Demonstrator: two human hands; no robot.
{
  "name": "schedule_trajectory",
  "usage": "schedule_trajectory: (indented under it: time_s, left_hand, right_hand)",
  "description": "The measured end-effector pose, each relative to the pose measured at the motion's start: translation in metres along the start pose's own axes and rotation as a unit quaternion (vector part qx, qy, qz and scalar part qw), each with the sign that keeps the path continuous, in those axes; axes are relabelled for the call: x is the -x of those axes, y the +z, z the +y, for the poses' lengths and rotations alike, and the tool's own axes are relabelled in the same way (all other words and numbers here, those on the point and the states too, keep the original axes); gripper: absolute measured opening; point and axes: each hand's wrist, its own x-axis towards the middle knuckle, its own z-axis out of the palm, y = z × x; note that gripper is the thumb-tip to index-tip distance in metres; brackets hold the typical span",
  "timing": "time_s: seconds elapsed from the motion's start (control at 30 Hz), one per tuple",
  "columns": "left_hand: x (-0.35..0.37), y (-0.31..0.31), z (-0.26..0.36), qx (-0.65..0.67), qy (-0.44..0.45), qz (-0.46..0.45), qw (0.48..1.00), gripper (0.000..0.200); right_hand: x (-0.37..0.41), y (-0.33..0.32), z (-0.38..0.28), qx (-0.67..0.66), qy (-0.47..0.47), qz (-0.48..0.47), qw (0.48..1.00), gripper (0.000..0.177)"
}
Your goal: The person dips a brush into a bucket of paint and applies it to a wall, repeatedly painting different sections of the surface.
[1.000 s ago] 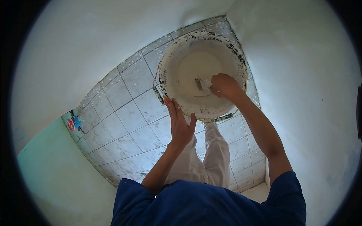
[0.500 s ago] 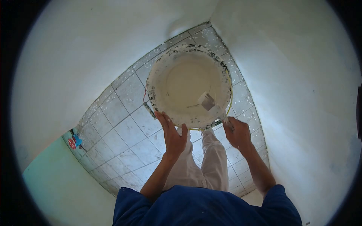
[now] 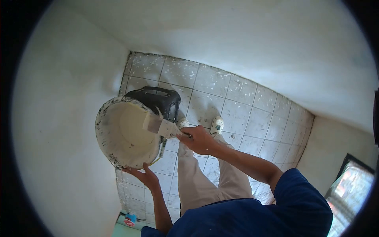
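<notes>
My left hand (image 3: 148,177) grips the lower rim of a paint-smeared bucket (image 3: 106,148), thumb at the edge and fingers reaching underneath. Pale cream paint (image 3: 132,126) fills part of the bucket, which is tilted toward me. In my right hand (image 3: 200,141) is a wide paintbrush (image 3: 167,129), its handle coated in white. The brush's broad end overlaps the bucket's right rim in this view, above the paint. A wire handle (image 3: 162,148) hangs along the bucket's right side.
Behind the bucket, a black plastic container (image 3: 158,94) with a grip stands on the paint-spotted tile floor (image 3: 244,106). Pale walls (image 3: 63,98) meet in a corner close by. A blue and red object (image 3: 129,220) lies at lower left, and a dark-framed opening (image 3: 353,177) shows at right.
My view has turned, and the bucket now appears farther left, beside the wall. The brush has risen from low inside the bucket to its right rim. The black container has come into view.
</notes>
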Motion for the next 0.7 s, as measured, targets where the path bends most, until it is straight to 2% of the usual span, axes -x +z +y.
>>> schedule_trajectory:
  time_s: [0.03,0.17,0.3,0.4,0.43,0.5,0.57,0.7]
  left_hand:
    - [0.0,0.001,0.015,0.014,-0.006,0.01,1.0,0.07]
    - [0.009,0.016,0.084,-0.084,0.221,0.074,0.969,0.064]
    - [0.04,0.082,0.146,0.061,0.341,-0.037,0.937,0.06]
    - [0.064,0.172,0.167,0.205,0.37,-0.163,0.892,0.055]
    - [0.069,0.201,0.169,0.178,0.369,-0.213,0.887,0.052]
    - [0.075,0.268,0.166,0.178,0.422,-0.263,0.849,0.042]
    - [0.082,0.322,0.169,0.152,0.435,-0.312,0.831,0.034]
    - [0.075,0.435,0.134,0.126,0.503,-0.396,0.758,0.035]
  right_hand:
    - [0.008,-0.016,0.012,-0.03,0.016,0.021,0.999,0.029]
    - [0.043,-0.068,0.092,-0.111,0.082,0.167,0.976,0.032]
    - [0.074,-0.111,0.181,-0.196,0.129,0.284,0.93,0.031]
    - [0.087,-0.143,0.216,-0.293,0.164,0.309,0.89,0.031]
    - [0.086,-0.146,0.235,-0.303,0.159,0.325,0.881,0.028]
    - [0.079,-0.149,0.275,-0.317,0.152,0.353,0.867,0.024]
    - [0.07,-0.154,0.304,-0.344,0.161,0.358,0.853,0.027]
    - [0.038,-0.163,0.355,-0.389,0.152,0.386,0.823,0.026]
